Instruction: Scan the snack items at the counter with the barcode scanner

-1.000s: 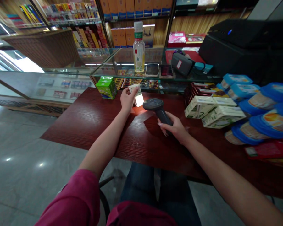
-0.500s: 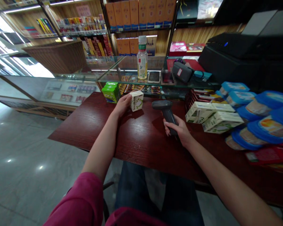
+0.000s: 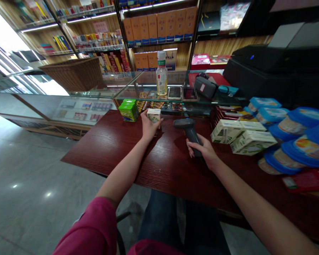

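My left hand (image 3: 150,126) is closed around a small white and green carton (image 3: 154,114), thumb on its right side and fingers on its left. The carton is upright at the far part of the dark wooden desk (image 3: 95,141); the hand covers much of its front. My right hand (image 3: 202,150) grips the handle of a black barcode scanner (image 3: 192,136), whose head points left, toward the carton. Just left of the carton stand green boxes (image 3: 129,110). White and green cartons (image 3: 251,142) of a similar look lie to the right of the scanner.
Blue-lidded tubs (image 3: 295,150) are stacked at the right, near a red packet (image 3: 307,180). Behind the desk, a glass counter (image 3: 140,85) carries a drink bottle (image 3: 162,76), a phone (image 3: 174,92) and a dark case (image 3: 205,86). A wicker basket (image 3: 74,74) sits at the left.
My left hand has shifted from the carton's left side to wrap across its front, with the thumb now on the right. The right hand still holds the scanner. The view has tilted slightly up.
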`<control>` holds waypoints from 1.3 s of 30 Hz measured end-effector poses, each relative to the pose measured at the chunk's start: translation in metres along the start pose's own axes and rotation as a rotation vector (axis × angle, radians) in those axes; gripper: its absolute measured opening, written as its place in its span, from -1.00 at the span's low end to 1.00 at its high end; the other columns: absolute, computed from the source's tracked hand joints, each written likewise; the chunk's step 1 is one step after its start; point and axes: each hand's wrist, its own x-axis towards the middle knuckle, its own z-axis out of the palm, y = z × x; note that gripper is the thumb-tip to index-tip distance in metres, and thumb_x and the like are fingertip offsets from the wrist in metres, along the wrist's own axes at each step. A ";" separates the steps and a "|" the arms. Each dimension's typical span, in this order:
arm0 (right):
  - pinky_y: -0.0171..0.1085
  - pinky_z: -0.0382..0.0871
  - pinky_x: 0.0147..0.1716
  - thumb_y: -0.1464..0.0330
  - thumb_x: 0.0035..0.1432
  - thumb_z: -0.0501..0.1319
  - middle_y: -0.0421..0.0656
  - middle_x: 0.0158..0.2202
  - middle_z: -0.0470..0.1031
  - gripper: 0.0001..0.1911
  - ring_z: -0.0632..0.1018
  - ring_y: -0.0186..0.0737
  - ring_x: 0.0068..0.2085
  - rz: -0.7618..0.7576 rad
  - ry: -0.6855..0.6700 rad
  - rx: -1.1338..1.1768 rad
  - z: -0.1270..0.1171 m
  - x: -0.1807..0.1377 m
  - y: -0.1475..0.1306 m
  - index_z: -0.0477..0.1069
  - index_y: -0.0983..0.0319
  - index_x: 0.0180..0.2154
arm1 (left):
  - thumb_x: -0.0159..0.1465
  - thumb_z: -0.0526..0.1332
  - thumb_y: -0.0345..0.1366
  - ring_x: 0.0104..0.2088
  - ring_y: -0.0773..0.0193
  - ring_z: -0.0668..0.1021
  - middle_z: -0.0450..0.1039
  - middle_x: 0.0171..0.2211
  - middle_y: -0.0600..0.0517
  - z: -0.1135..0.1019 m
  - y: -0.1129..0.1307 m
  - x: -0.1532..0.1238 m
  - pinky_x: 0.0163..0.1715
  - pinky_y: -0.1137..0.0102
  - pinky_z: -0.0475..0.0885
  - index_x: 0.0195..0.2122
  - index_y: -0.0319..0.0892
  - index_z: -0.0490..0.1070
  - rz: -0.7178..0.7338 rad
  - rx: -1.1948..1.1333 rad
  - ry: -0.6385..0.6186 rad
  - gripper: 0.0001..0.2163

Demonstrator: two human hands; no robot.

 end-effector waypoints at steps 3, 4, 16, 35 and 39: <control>-0.32 0.37 -0.60 0.18 0.04 0.54 -0.29 -0.51 0.46 -0.61 0.42 -0.37 -0.60 0.006 0.010 0.006 -0.001 0.001 0.000 0.47 0.22 -0.23 | 0.12 0.54 -0.29 0.31 -0.09 0.41 0.37 0.22 -0.22 -0.009 0.002 0.000 0.38 -0.04 0.27 0.24 -0.10 0.27 -0.007 0.043 0.051 -0.30; -0.31 0.38 -0.61 0.17 0.03 0.55 -0.28 -0.50 0.46 -0.61 0.42 -0.37 -0.60 0.010 0.011 0.008 -0.001 0.001 0.000 0.47 0.22 -0.24 | 0.11 0.54 -0.33 0.31 -0.08 0.41 0.38 0.22 -0.21 -0.013 0.001 0.000 0.38 -0.02 0.27 0.25 -0.10 0.28 -0.022 0.039 0.079 -0.29; -0.30 0.41 -0.61 0.15 -0.02 0.57 -0.25 -0.48 0.47 -0.56 0.42 -0.36 -0.58 0.059 0.036 -0.002 0.000 -0.002 -0.003 0.51 0.22 -0.21 | 0.14 0.46 -0.46 0.32 0.04 0.48 0.42 0.28 -0.18 -0.091 -0.048 0.008 0.41 0.11 0.29 0.30 -0.12 0.28 -0.183 0.000 0.474 -0.29; -0.26 0.46 -0.55 0.17 0.08 0.51 -0.21 -0.33 0.54 -0.66 0.46 -0.34 -0.55 -0.168 0.060 -0.012 -0.009 -0.013 -0.012 0.49 0.18 -0.21 | 0.15 0.54 -0.23 0.57 -0.11 0.03 -0.02 0.53 -0.40 -0.098 -0.041 0.018 0.54 -0.06 -0.04 0.51 -0.23 -0.02 -0.018 0.308 0.477 0.01; -0.23 0.48 -0.53 0.14 0.12 0.48 -0.20 -0.30 0.54 -0.63 0.47 -0.30 -0.53 -0.235 0.109 -0.092 -0.029 -0.036 -0.014 0.46 0.15 -0.15 | 0.34 0.38 -0.16 0.58 -0.05 -0.03 -0.01 0.55 -0.26 -0.073 0.018 -0.010 0.56 -0.05 -0.12 0.52 -0.12 0.05 0.321 0.339 0.259 -0.21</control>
